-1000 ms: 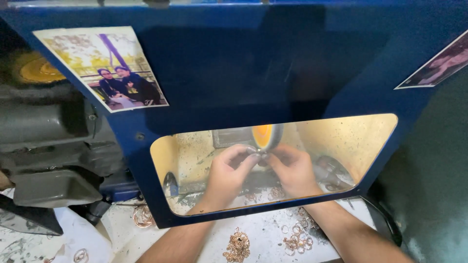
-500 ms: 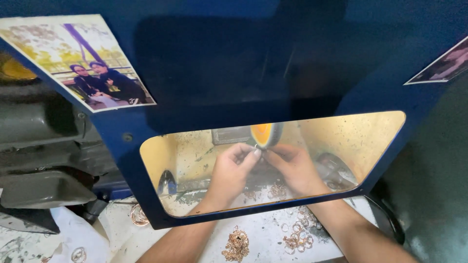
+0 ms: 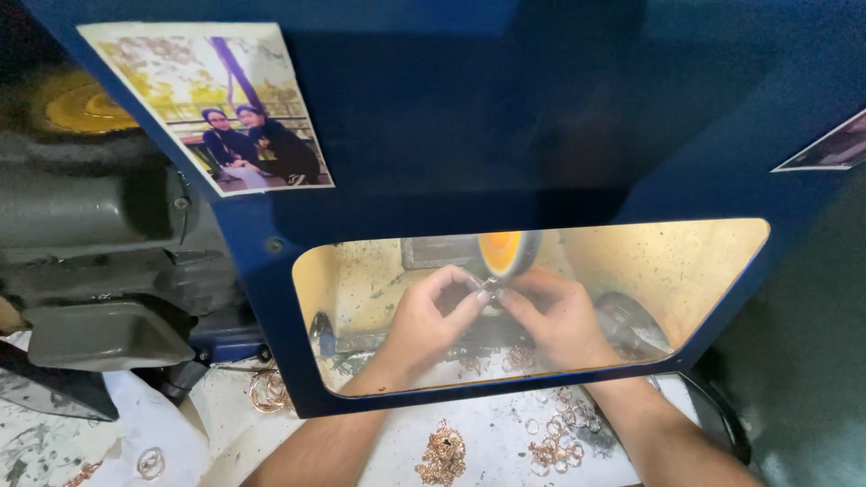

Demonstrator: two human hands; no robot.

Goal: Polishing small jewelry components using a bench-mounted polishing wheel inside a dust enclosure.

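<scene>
Behind the blue guard's window (image 3: pixel 704 261), left hand (image 3: pixel 428 320) and right hand (image 3: pixel 555 316) both pinching a small metal piece (image 3: pixel 492 287) against the orange wheel (image 3: pixel 502 252).

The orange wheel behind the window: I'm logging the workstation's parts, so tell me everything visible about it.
The orange wheel stands on edge inside the lit yellowish chamber, seen through the window of the blue hood. Only its lower part shows; the hood hides the top. Its face looks orange-yellow with a darker rim, blurred, its material unclear. The left hand and right hand hold a small metal piece just below its edge; whether they touch is unclear.
</scene>
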